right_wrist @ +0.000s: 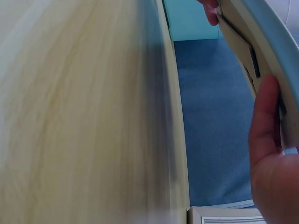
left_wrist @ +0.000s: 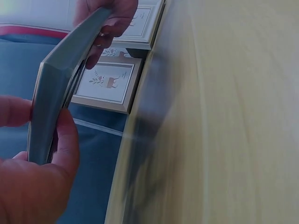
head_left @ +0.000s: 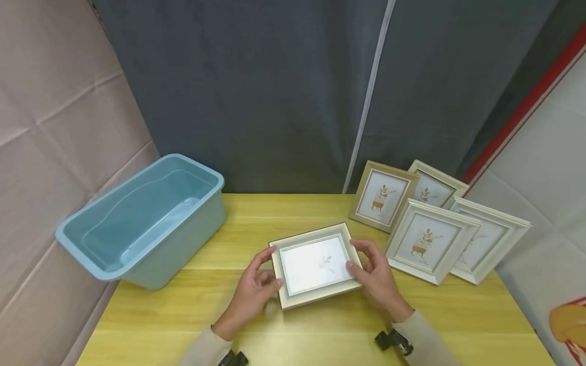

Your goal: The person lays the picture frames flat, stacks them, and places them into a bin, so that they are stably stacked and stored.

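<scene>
A cream picture frame (head_left: pixel 306 269) is held up off the table between both hands, its glass facing upward with glare over the faint plant print. My left hand (head_left: pixel 251 294) grips the left short side, thumb and fingers on opposite faces, as the left wrist view also shows at the frame's edge (left_wrist: pixel 49 98). On the right short side, my right hand (head_left: pixel 379 279) pinches with the thumb on the front and fingers at the edge and behind. The brown backing (right_wrist: pixel 236 39), with a dark slit or strip, shows in the right wrist view.
At the left stands a blue plastic tub (head_left: pixel 155 254), open at the top. Several picture frames stand at the right: a tan one (head_left: pixel 358 203) at the back, a white one (head_left: pixel 397 244) in front, others beside them. A grey curtain (head_left: pixel 252 101) hangs behind the wooden table (head_left: pixel 201 315).
</scene>
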`<state>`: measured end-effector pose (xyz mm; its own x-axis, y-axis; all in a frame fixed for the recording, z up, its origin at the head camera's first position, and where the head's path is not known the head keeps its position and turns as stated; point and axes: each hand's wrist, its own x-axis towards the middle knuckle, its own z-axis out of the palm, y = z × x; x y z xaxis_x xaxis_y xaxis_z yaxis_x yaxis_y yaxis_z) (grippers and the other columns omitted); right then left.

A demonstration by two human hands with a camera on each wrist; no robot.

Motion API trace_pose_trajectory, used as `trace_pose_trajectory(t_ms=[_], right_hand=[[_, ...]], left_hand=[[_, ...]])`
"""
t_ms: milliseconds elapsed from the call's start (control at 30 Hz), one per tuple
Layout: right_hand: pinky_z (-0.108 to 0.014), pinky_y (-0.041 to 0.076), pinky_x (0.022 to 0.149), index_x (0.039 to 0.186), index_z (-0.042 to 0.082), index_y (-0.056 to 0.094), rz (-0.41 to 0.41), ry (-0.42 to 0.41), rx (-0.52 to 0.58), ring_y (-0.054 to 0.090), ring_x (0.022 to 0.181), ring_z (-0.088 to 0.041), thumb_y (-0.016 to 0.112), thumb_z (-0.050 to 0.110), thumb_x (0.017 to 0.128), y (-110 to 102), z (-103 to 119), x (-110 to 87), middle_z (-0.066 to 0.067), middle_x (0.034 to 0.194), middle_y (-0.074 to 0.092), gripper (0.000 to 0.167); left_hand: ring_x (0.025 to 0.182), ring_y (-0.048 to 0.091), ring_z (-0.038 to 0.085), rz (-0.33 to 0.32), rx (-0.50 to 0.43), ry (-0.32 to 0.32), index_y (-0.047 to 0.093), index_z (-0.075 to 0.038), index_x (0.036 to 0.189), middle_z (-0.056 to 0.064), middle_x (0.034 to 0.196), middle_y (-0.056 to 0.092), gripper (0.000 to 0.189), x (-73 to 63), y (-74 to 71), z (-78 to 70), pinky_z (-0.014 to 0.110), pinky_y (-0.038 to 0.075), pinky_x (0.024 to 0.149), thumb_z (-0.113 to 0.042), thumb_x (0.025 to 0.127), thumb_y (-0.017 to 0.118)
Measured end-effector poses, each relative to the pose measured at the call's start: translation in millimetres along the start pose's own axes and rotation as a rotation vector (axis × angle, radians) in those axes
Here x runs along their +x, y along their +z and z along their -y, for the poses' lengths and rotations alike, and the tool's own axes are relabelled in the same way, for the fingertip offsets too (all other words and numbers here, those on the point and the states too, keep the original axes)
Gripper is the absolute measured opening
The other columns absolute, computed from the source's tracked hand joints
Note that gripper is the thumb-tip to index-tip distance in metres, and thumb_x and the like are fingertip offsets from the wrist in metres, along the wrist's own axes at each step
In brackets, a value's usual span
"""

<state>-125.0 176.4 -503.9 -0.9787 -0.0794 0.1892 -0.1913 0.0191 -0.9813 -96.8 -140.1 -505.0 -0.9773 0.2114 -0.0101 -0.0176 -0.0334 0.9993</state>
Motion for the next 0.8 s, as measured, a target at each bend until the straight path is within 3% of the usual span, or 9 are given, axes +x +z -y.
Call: trace_pose_trajectory(t_ms=[100, 233, 433, 600, 800], right_hand=[[-0.029, 0.062, 0.064, 0.144, -0.003, 0.052, 0.033, 0.04, -0.045, 0.07, 0.08, -0.012, 0.068, -0.007, 0.097, -2, 1, 0.3, -0.01, 0.137, 0.057, 0.05], [-0.03, 0.064, 0.07, 0.148, 0.005, 0.054, 0.073, 0.116, -0.097, 0.074, 0.086, -0.014, 0.068, -0.001, 0.099, -4, 2, -0.1, -0.026, 0.135, 0.054, 0.051], [-0.026, 0.062, 0.076, 0.149, 0.012, 0.055, 0.162, 0.128, -0.17, 0.074, 0.088, -0.016, 0.069, 0.005, 0.101, -7, -6, -0.2, -0.025, 0.129, 0.057, 0.051], [-0.025, 0.056, 0.082, 0.148, 0.016, 0.058, 0.188, 0.135, -0.273, 0.066, 0.095, -0.018, 0.073, 0.008, 0.099, -7, -11, 0.2, -0.018, 0.122, 0.066, 0.052], [-0.026, 0.057, 0.079, 0.15, 0.016, 0.055, 0.267, 0.199, -0.355, 0.065, 0.098, -0.022, 0.073, 0.01, 0.099, -7, -14, 0.4, -0.016, 0.122, 0.067, 0.055]], left_hand=[[0.108, 0.067, 0.021, 0.015, 0.029, -0.004, 0.04, -0.028, 0.161, 0.013, 0.16, 0.036, 0.08, -1.6, -4.5, 0.8, 0.029, 0.064, 0.081, 0.001, 0.094, 0.073], [0.115, 0.067, 0.026, 0.025, 0.064, -0.024, 0.04, -0.029, 0.161, 0.014, 0.16, 0.038, 0.079, -3.1, -9.7, 1.4, 0.031, 0.064, 0.086, -0.001, 0.095, 0.073], [0.121, 0.064, 0.033, 0.009, 0.104, -0.063, 0.041, -0.025, 0.162, 0.017, 0.16, 0.042, 0.079, -3.7, -13.3, 4.3, 0.03, 0.063, 0.088, 0.001, 0.094, 0.071], [0.122, 0.063, 0.032, -0.028, 0.173, -0.098, 0.044, -0.026, 0.16, 0.017, 0.158, 0.05, 0.076, -3.3, -15.9, 9.2, 0.027, 0.061, 0.09, -0.001, 0.094, 0.073], [0.122, 0.064, 0.034, -0.027, 0.194, -0.13, 0.041, -0.023, 0.162, 0.024, 0.15, 0.056, 0.075, -2.3, -22.3, 13.2, 0.03, 0.062, 0.091, -0.006, 0.097, 0.073]])
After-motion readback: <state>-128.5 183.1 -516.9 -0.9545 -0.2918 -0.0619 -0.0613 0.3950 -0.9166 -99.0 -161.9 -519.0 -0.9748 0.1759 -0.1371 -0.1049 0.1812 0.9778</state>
